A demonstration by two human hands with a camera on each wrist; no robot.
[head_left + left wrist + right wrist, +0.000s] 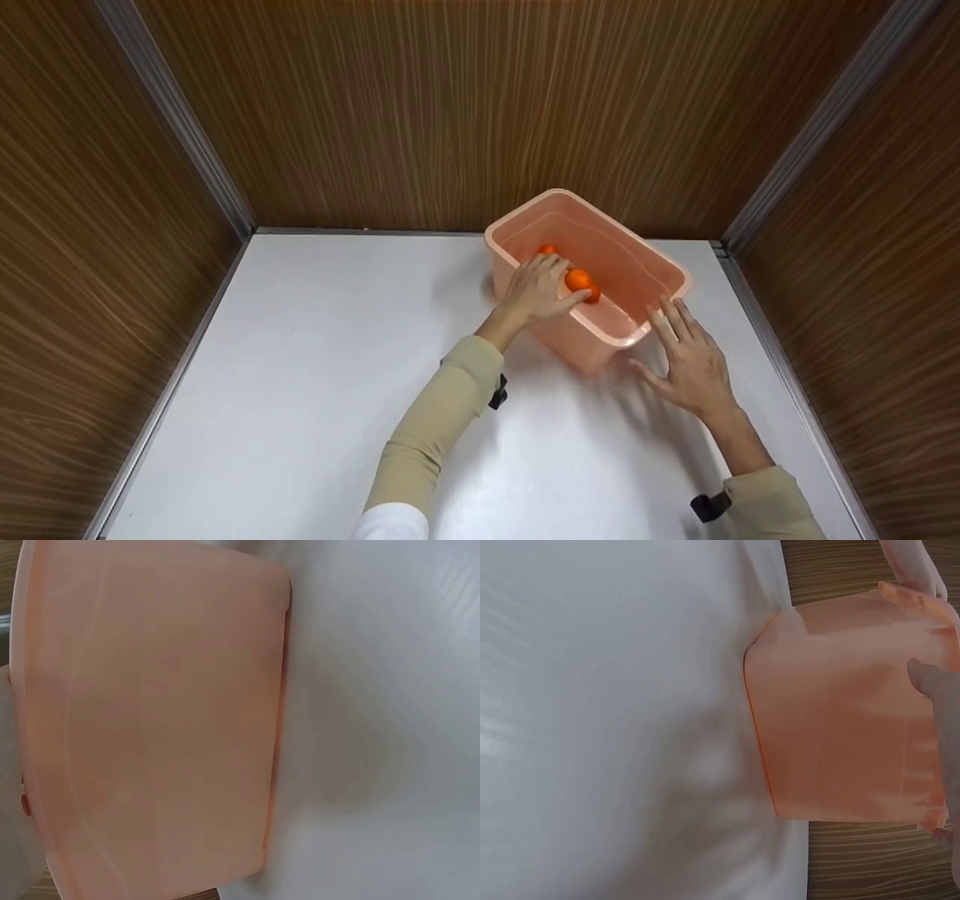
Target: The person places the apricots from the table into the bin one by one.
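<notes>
A peach plastic bin (660, 270) stands on the white table (315, 375) at the back right. My left hand (536, 289) reaches over the bin's long near wall. Its thumb and curled fingers hold an orange (578, 280) inside. A second orange (547, 250) peeks out behind the fingers. My right hand (690, 360) is spread flat, and its straight fingertips (670, 315) touch the bin's near end. In the left wrist view only the bin wall (150, 727) shows. The right wrist view has the bin (840, 727) with a right fingertip (934, 686) on it.
Brown wood-grain walls (480, 112) close in the table on the left, back and right, with metal strips (180, 127) in the corners. White tabletop lies bare to the left and in front of the bin.
</notes>
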